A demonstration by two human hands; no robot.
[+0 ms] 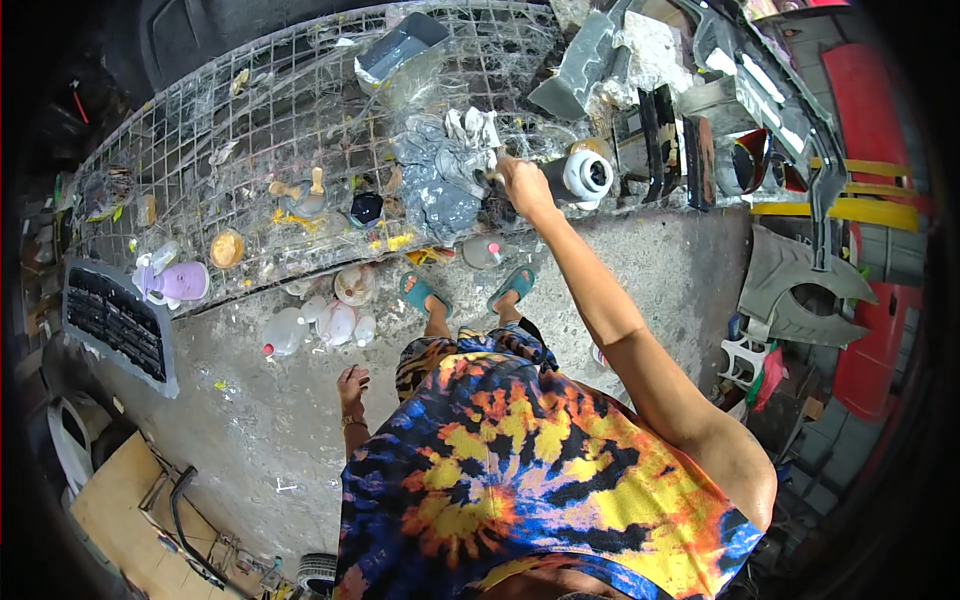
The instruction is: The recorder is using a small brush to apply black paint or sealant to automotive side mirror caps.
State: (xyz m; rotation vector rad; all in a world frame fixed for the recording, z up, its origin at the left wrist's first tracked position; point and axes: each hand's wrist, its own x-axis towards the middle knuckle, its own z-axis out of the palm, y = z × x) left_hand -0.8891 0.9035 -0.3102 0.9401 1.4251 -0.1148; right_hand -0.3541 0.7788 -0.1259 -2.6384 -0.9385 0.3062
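Note:
My right hand (524, 190) reaches over the wire-grid table with its fingers closed. Whatever they pinch is too small or hidden to name. Just left of the fingers lies a crumpled grey plastic sheet (440, 185), with a whitish rag (474, 128) on its far side. To the right of the hand, a dark container with a white neck (588, 176) lies tilted at the table's near edge. My left hand (352, 391) hangs low beside my body, away from the table, fingers loosely bent and apart, holding nothing visible.
On the paint-stained grid table (300, 110) are a grey tray (402, 50), a dark cup (366, 209), a yellowish round lid (227, 249) and a purple spray-gun cup (180, 283). Plastic bottles (287, 331) stand on the floor. Car parts (800, 290) crowd the right side.

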